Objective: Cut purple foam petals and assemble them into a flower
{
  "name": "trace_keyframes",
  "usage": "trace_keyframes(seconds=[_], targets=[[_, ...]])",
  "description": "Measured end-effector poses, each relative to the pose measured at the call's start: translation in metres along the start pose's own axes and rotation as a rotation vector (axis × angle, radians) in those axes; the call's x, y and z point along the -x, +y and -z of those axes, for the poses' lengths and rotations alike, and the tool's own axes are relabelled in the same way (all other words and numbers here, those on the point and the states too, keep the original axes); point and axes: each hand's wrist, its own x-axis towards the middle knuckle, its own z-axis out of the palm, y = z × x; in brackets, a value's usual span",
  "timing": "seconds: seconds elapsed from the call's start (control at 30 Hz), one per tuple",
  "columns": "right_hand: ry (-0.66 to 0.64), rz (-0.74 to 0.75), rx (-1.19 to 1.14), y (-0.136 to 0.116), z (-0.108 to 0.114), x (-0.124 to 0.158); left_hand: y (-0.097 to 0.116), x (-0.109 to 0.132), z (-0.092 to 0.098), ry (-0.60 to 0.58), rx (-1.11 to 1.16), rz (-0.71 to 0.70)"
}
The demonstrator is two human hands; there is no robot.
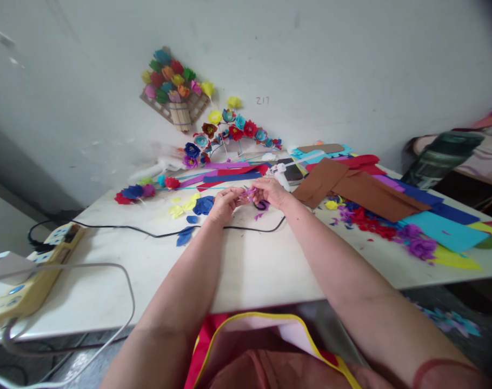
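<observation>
My left hand (228,203) is closed, its fingertips pinching a small piece of purple paper (250,192) above the table. Close beside it, my right hand (271,193) is closed around small scissors with dark handles (262,206); most of the blades is hidden by the fingers and paper. Purple scraps (259,216) lie just below the hands. To the left of my left hand are blue paper petals (203,205) and yellow paper petals (186,204). A white glue gun (279,174) lies behind my right hand, and its black cord (157,236) passes under my left wrist.
Brown paper sheets (376,194) and crumpled red paper (370,224) cover the right side, near a dark green bottle (440,159). Finished paper flowers (235,132) stand along the wall. A power strip (39,275) with a loose grey cable (128,286) occupies the left edge.
</observation>
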Motion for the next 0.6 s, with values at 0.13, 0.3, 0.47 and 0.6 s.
trace_keyframes(seconds=[0.13, 0.3, 0.47, 0.6], targets=[[0.037, 0.009, 0.079, 0.0006, -0.0026, -0.0003, 0.0018, 0.0031, -0.0037, 0.006, -0.052, -0.008], [0.044, 0.002, 0.1, 0.001, -0.0026, -0.0006, 0.0027, 0.0043, -0.0055, 0.001, -0.064, -0.017], [0.049, 0.014, 0.152, 0.001, -0.0022, -0.0018, 0.0008, 0.0014, -0.0027, -0.025, -0.084, -0.008], [0.04, 0.028, 0.186, 0.0011, -0.0039, -0.0026, -0.002, 0.0001, -0.0006, -0.047, -0.149, 0.056]])
